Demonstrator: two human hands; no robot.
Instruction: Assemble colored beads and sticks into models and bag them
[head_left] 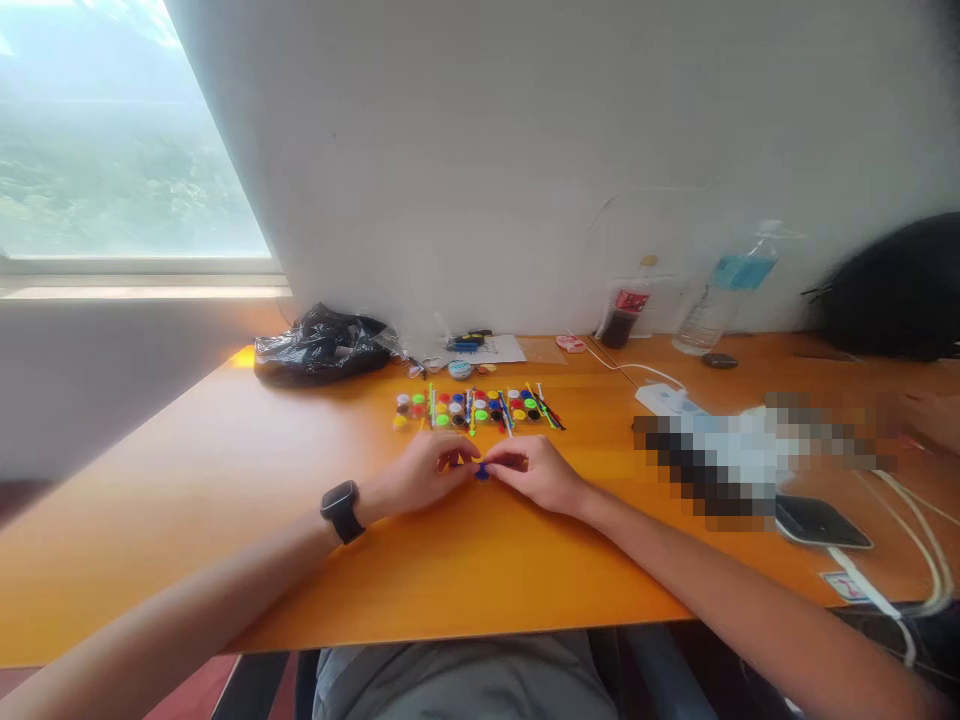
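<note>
A small blue disc-like piece (481,471) sits between my two hands, just above or on the tabletop. From its left side, my left hand (429,468) pinches it with thumb and fingertips; a dark watch is on that wrist. My right hand (538,472) is closed on the same piece from the right. Just beyond the hands lie several small round caps (456,408) in white, red, yellow, green, blue and black, set out in groups. Thin coloured plastic sticks (541,405) lie between and beside these groups. The fingers hide part of the blue piece.
On the wooden table (225,480), a black plastic bag (322,345) lies at the back left. A cola bottle (627,312) and a water bottle (727,290) stand near the wall. To the right are a power strip (660,398), a phone (823,522), cables and another person's hand (930,422).
</note>
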